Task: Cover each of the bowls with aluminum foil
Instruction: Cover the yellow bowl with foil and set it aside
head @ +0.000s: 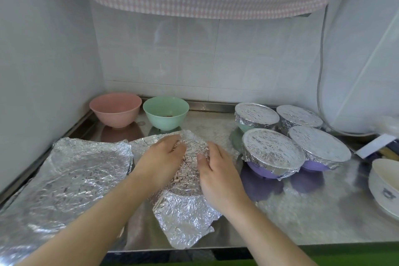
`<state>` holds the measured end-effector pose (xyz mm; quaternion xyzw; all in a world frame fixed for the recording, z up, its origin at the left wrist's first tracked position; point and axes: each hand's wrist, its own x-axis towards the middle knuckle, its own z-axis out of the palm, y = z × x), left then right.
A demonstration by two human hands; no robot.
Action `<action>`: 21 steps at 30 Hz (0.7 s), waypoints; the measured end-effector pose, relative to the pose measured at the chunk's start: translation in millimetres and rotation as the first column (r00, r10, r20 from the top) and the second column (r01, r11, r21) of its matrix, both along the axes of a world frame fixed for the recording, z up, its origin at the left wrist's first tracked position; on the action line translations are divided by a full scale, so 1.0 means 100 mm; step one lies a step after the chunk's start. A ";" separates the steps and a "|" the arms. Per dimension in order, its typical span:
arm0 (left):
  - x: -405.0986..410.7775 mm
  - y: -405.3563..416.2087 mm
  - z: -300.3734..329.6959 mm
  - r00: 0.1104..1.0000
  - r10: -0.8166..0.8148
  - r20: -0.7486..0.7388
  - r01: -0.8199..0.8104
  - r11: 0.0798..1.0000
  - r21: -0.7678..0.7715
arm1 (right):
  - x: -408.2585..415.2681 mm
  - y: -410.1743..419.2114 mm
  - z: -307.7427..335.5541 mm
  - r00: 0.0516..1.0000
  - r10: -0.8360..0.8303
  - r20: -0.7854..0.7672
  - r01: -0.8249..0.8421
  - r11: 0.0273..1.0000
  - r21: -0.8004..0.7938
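- The left hand (160,157) lay flat on a crinkled foil sheet (185,207) in the middle of the steel counter (302,218), its fingers nearly straight and pressing down.
- The right hand (218,177) rested just beside it on the same sheet, fingers relaxed and a little bent, the thumb touching the foil.
- I could not tell if a bowl was under this sheet.
- A second loose foil sheet (86,170) lay to the left.
- A pink bowl (115,109) and a green bowl (165,112) stood uncovered at the back.
- Four foil-covered bowls (273,149) stood together at the right.
- A white bowl (384,188) was at the right edge.
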<state>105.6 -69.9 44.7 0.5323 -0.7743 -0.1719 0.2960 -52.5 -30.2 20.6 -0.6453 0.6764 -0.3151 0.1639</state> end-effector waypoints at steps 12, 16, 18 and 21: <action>0.15 0.04 -0.24 0.986 -0.048 0.160 0.075 0.983 -0.168 | 0.07 0.29 0.10 0.987 -0.003 -0.159 0.001 1.000 -0.015; 0.11 0.12 -0.24 0.989 -0.012 0.145 0.043 0.977 -0.209 | 0.24 0.41 -0.08 0.965 -0.038 -0.260 0.020 0.997 -0.073; 0.09 0.24 -0.20 0.998 0.020 0.052 -0.009 0.979 -0.205 | 0.24 0.38 -0.14 0.960 -0.061 -0.272 0.038 0.995 -0.088; 0.06 0.43 -0.29 0.992 0.093 0.091 -0.075 0.981 -0.179 | 0.24 0.38 -0.13 0.957 -0.063 -0.282 0.040 0.995 -0.087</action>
